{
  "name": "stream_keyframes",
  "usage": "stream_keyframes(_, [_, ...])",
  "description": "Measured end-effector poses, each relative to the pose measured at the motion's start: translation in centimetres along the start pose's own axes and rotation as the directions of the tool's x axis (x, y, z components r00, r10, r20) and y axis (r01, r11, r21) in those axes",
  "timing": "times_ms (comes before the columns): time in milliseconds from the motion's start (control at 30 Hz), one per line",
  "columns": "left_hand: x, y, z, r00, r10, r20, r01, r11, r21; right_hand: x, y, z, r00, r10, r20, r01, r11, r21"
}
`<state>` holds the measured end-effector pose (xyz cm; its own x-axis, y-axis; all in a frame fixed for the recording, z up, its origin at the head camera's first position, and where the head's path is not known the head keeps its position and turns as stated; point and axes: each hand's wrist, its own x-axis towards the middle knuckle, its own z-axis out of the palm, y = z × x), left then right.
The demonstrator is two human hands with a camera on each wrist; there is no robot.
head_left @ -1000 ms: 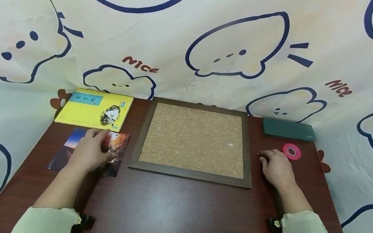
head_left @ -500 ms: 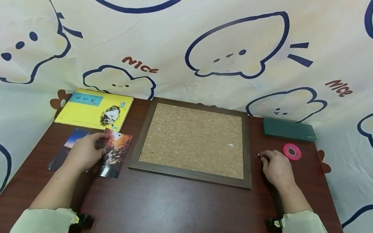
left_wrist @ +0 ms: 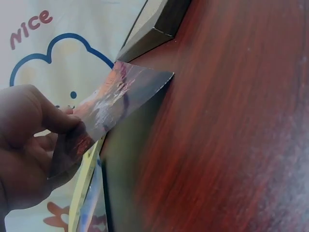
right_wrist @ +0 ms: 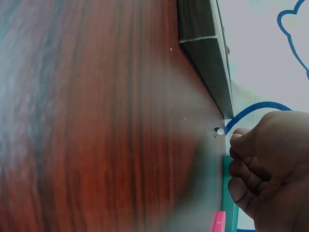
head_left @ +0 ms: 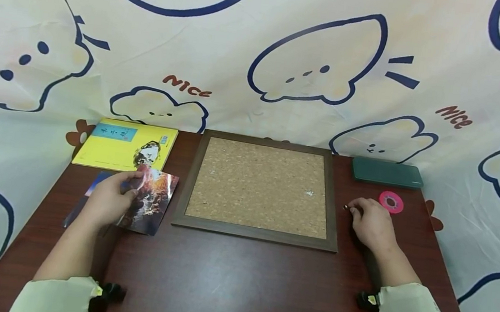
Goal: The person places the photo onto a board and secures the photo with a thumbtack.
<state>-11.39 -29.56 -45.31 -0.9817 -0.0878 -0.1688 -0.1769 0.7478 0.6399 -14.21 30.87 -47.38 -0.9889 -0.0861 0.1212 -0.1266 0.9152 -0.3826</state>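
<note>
Table: dark wood, cartoon cloth behind.
Left hand: grip pinches photo, just left of cork board.
Right hand: curled just right of board; a small pin lies at its fingertips; whether held, cannot tell.

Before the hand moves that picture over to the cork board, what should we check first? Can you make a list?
1. Left hand has a grip on the glossy orange photo card: ok.
2. Card's right edge lifted off the dark wooden table: ok, seen in the left wrist view.
3. Brown-framed cork board bare where the card could go: ok, only small specks.
4. Small pin by the right hand: there, but held or just beside the fingertips: cannot tell.
5. Second blue photo card left flat below: ok.
</note>
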Motion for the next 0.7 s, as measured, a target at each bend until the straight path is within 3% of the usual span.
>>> stream_keyframes(300, [0.2,0.8,-0.6,1.000,0.021,-0.009,-0.021,1.000,-0.011,0.2,-0.6,0.5,0.998,-0.019,-0.059,0.020,1.000,0.014])
stream_keyframes(700, [0.8,2.2,-1.1,1.000,-0.015,-0.011,0.014,0.999,-0.038,0.6,-2.0,0.7,0.999,0.002,-0.036,0.000,0.998,0.060])
